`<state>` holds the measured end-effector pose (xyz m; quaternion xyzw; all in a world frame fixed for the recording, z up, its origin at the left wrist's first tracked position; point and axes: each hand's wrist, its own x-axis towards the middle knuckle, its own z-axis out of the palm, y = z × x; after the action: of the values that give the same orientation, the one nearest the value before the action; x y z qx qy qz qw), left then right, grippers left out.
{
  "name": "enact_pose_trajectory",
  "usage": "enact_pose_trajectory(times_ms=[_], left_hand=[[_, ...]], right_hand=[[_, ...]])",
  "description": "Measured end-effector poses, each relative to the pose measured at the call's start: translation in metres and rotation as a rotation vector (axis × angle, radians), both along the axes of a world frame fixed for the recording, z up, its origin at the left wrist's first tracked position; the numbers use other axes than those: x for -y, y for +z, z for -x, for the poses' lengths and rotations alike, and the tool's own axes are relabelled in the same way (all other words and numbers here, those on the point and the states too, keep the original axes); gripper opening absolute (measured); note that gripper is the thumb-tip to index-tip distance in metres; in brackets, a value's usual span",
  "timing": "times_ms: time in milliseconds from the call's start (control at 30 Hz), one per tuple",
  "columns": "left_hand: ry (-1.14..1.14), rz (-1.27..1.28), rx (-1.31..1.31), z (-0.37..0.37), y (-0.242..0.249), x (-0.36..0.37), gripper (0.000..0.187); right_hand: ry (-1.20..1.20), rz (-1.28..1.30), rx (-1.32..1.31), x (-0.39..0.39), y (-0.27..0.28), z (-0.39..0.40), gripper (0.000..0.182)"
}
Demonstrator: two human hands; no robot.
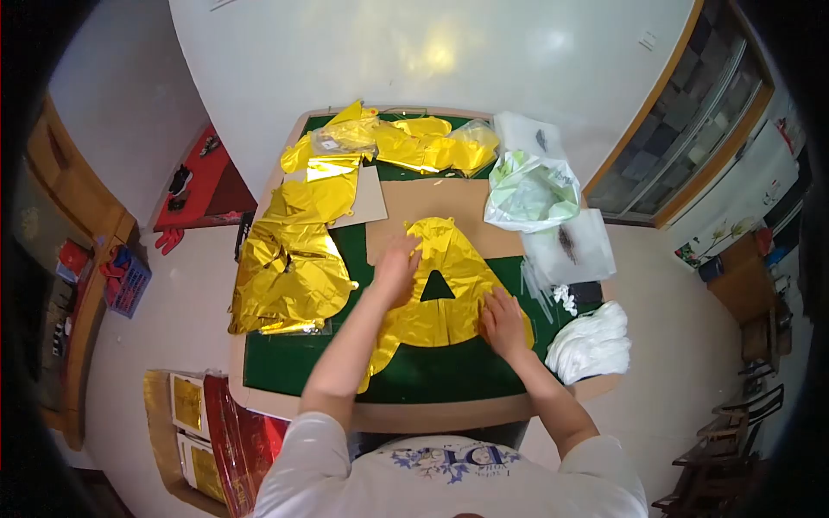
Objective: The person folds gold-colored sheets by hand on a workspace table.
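Note:
A flat, gold foil letter balloon (442,321) shaped like an A lies in front of me on the green tabletop (449,375), its top reaching over a cardboard sheet. My left hand (397,266) rests on the upper left edge of the A, fingers stretched over the foil near its top. On the lower right leg lies my right hand (505,321), palm down with the fingers apart. The triangular hole of the A shows green cloth. More crumpled gold foil balloons (298,259) lie to the left of my left arm.
Gold foil and clear packets (423,142) line the back edge. At right are a plastic bag (531,194), clear sleeves (570,246), small white pieces (565,299) and a white string bundle (591,341). A cardboard sheet (466,198) lies under the A. An open box (164,414) stands on the floor.

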<state>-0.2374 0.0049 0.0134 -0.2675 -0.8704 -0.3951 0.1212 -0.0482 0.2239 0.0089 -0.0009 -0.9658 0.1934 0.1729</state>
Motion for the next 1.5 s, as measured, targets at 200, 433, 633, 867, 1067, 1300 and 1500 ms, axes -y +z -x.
enact_pose_trajectory(times_ms=[200,433,633,867,1067,1300,1500], left_hand=[[0.079,-0.352,0.302,0.013,-0.02,0.009,0.026],[-0.193,-1.431,0.932,0.037,-0.036,0.056,0.035],[-0.37,-1.46,1.07,0.049,-0.034,0.056,0.031],[-0.545,-1.399,1.093,0.044,-0.032,0.053,0.024],[-0.527,-1.421,1.12,0.043,-0.028,0.054,0.022],[-0.537,-1.416,1.111,0.043,-0.032,0.053,0.022],[-0.563,-1.423,1.097,0.046,-0.034,0.053,0.023]], right_hand=[[0.049,0.226,-0.114,-0.004,0.04,0.064,0.032],[-0.019,0.537,-0.018,-0.028,0.03,0.208,0.024],[-0.12,0.479,0.026,-0.031,0.01,0.344,0.03],[-0.427,0.185,0.05,-0.026,0.008,0.422,0.054],[-0.443,0.279,0.336,-0.012,0.01,0.431,0.049],[-0.224,0.617,-0.384,-0.012,0.093,0.455,0.021],[0.114,0.272,-0.483,-0.003,0.125,0.42,0.012]])
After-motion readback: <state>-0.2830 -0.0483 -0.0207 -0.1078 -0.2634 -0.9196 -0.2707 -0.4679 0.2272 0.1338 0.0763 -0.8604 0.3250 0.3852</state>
